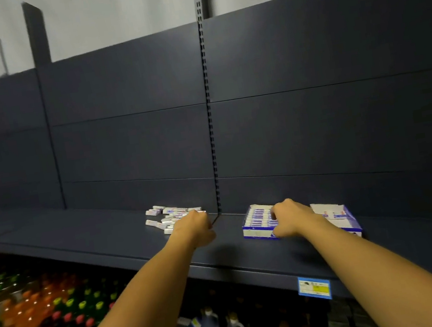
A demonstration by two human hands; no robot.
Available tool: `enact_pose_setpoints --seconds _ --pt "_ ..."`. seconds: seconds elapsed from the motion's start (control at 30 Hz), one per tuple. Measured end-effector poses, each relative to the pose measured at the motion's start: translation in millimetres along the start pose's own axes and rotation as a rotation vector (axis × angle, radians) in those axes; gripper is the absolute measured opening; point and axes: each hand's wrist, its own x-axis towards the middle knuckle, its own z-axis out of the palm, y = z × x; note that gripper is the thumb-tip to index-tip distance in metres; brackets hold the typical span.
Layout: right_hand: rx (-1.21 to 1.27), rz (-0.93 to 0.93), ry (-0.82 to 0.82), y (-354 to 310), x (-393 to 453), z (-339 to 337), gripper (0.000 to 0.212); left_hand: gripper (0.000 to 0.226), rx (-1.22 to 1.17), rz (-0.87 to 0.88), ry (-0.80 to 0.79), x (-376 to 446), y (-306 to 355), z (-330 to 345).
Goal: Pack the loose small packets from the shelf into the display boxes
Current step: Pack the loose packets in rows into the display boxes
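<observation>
Both arms were stretched out over the dark shelf, bare to above the elbow. The left hand lay at the right edge of the heap of loose small packets, knuckles up and fingers curled down and forward into the nearest ones. From behind I could not tell whether it had actually closed on a packet or was only resting its fingertips among them; the fingers themselves were hidden by the back of the hand. The packets, white with blue and red print, lay scattered flat near the back panel, just left of the slotted upright.

The right hand was on the left display box, to the right of that upright. Its fingers were bent and pressed down on the rows of packets already standing in the box, the thumb side toward the box's front wall. Whether it pinched a packet or merely pushed on them, I could not tell. That box looked nearly full, its blue-and-white packets lined in neat rows. A second display box sat just beside it on the right, partly hidden by the wrist, with white packets showing inside.

A blue and yellow price tag hung on the shelf's front edge, and coloured bottles stood blurred on the lower level.
</observation>
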Motion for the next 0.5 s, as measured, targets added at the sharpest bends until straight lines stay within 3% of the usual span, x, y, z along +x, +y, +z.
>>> enact_pose_setpoints --seconds 0.5 --pt "-0.016 -0.011 0.032 -148 55 11 0.036 0.032 0.039 -0.003 -0.004 12 -149 -10"
